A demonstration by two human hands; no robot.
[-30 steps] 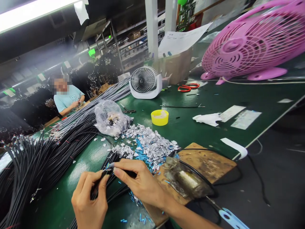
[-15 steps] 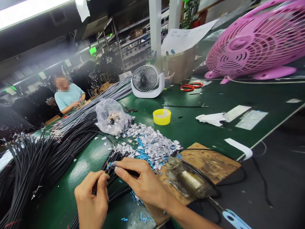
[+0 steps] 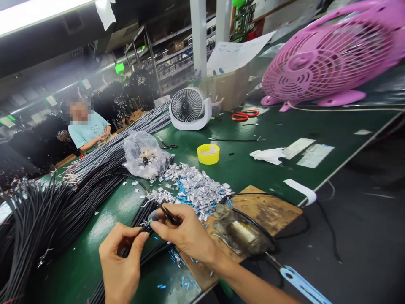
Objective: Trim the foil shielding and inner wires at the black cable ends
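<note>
My left hand [image 3: 122, 264] is closed round the end of a black cable [image 3: 143, 228], thumb and fingers pinching it just behind its bared coloured wires. My right hand [image 3: 186, 234] is closed too, pinching those wire tips and holding a small dark tool [image 3: 169, 214] that sticks up past the fingers. Both hands hover low over the green bench [image 3: 262, 164]. Just beyond them lies a heap of silver foil scraps and blue sleeve bits [image 3: 193, 190]. More black cables [image 3: 50, 215] fan out to my left.
A worn wooden board [image 3: 272, 213] with a grimy metal device [image 3: 240, 234] sits right of my hands. Further back are a clear bag [image 3: 144, 156], yellow cup [image 3: 208, 153], white desk fan [image 3: 189, 107], red scissors [image 3: 243, 115], pink fan [image 3: 325, 59]. A seated person [image 3: 87, 126] works at far left.
My right hand has shifted slightly so the dark tool now shows above the fingers. The left hand's pinch has moved up toward the cable tip. The camera swung a little.
</note>
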